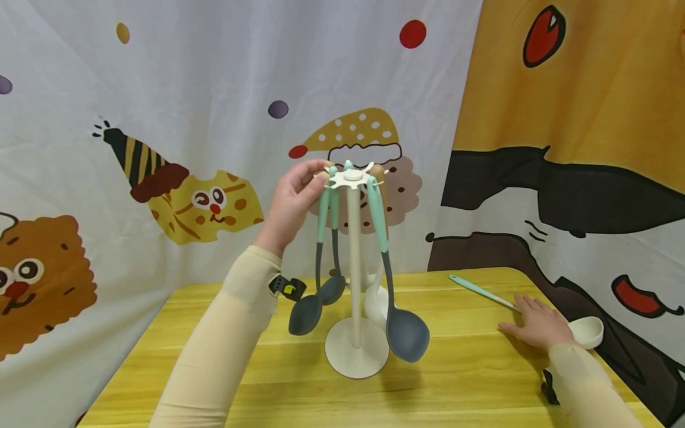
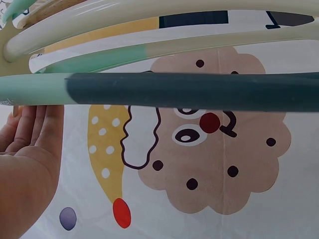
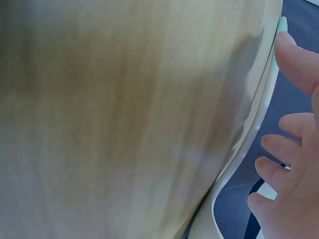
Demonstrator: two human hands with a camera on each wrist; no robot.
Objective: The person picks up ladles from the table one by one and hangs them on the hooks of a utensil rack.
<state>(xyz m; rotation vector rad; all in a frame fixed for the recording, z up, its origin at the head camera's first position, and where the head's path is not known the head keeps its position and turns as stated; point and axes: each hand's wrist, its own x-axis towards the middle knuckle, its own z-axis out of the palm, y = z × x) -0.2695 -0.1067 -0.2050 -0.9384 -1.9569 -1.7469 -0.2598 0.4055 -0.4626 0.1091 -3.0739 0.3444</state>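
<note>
A cream utensil rack (image 1: 355, 255) stands upright on the table. Its notched top is held at the left edge by my left hand (image 1: 293, 199), thumb in front and fingers behind, beside a hanging mint handle (image 1: 323, 217). In the left wrist view that hand (image 2: 32, 164) is partly hidden by a mint-and-dark handle (image 2: 189, 91). From the rack hang a dark ladle (image 1: 408, 336), two smaller dark utensils and a white one (image 1: 376, 306). My right hand (image 1: 537, 324) is spread over a white ladle (image 1: 587, 333) with a mint handle end, lying at the table's right; contact is unclear.
The yellow wood-grain table (image 1: 455, 380) runs to a right edge close beside the white ladle. Behind it hangs a printed cloth (image 1: 214, 71) with cartoon figures. A brown handle (image 1: 378, 172) shows at the rack's back right.
</note>
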